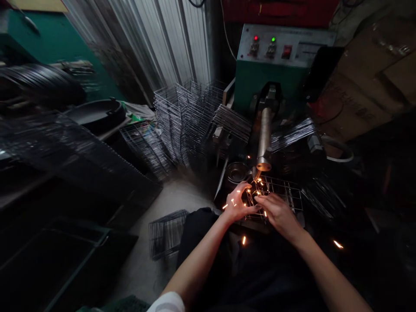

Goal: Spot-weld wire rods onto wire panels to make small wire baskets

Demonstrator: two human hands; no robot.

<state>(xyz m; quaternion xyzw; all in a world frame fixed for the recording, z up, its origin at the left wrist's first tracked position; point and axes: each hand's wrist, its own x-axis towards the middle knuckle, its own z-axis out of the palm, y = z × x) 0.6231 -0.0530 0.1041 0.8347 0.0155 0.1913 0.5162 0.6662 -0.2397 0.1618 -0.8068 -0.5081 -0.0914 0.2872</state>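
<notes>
A metal wire rack (294, 196) lies under the tip of a spot welder's electrode arm (265, 138). Bright orange sparks fly where the tip meets the wires. My left hand (236, 206) grips the rack's left side, thumb and fingers curved around it close to the sparks. On the other side, my right hand (276, 211) pinches the wires just right of the weld point. Fingertips of both hands are partly lost in glare and shadow. A small round dish (237, 172) sits behind my left hand.
The green welding machine (247, 80) with lit red and green lamps stands at the back. Tall stacks of wire baskets (182, 121) rise behind left. Bundled wire pieces (294, 134) lie right of the arm. Another wire basket (167, 234) rests on the floor, and cardboard boxes (367, 95) are piled right.
</notes>
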